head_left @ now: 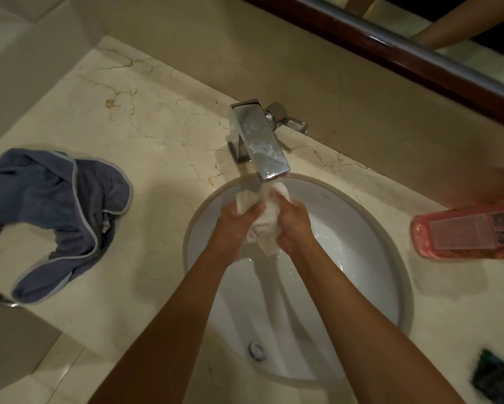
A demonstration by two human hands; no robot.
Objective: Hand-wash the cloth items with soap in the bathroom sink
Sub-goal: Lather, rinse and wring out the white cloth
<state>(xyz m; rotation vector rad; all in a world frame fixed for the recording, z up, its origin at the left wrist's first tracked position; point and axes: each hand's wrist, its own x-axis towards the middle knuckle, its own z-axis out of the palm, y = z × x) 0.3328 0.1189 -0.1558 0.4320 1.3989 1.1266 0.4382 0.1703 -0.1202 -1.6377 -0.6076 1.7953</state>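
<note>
White cloth (267,217) is clenched in your left hand (236,225) and right hand (294,225) beneath the faucet (259,138). Blue towel (55,211) lies left on the surface (143,141); pink bottle (466,231) right.

white cloth (267,217) | blue-grey towel (58,211), pale trim | pink bottle (466,231) | cream veined counter (146,147) | perhaps teal comb (495,377)

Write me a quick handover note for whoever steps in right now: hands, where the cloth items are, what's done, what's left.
Left hand and right hand: both closed on the white cloth, bunched between them under the faucet spout, over the sink.
Blue-grey towel: crumpled on the marble counter left of the sink, untouched for now.
Pink soap bottle: lying on the counter, right of the sink.
Done: white cloth is wet and being scrubbed; water droplets in the basin.
Left: finish and rinse the white cloth, then wash the blue-grey towel. Whether water is running now is unclear.
</note>
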